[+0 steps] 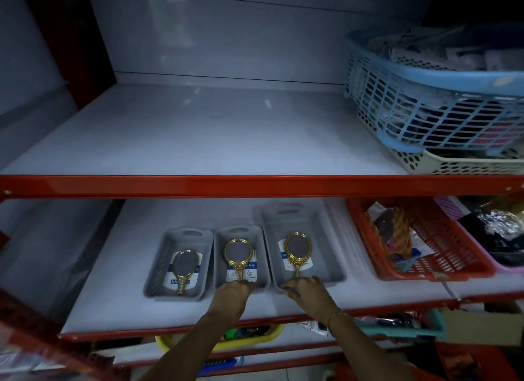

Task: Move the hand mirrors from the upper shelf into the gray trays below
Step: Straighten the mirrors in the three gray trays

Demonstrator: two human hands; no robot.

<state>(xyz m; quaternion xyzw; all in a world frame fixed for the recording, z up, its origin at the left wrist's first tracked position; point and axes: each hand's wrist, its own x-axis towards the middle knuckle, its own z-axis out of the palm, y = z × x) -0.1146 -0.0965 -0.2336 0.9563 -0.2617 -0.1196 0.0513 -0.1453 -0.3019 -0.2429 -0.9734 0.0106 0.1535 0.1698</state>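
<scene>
The white upper shelf (198,131) with its red edge holds a blue basket (425,97) at two o'clock. On the lower shelf (113,304), three gray trays (154,278) each hold one gold hand mirror (185,267); the middle label reads "Tray". The left hand (231,294) curls over the middle tray's near rim, the right hand (307,292) over the right tray's.

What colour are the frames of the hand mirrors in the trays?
Gold, as on the middle mirror; the head view shows it best.

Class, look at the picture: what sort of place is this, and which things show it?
Probably a small shop or stockroom: red-edged metal shelving, baskets of packaged goods, and gray trays with labels, each holding a gold hand mirror.
</scene>
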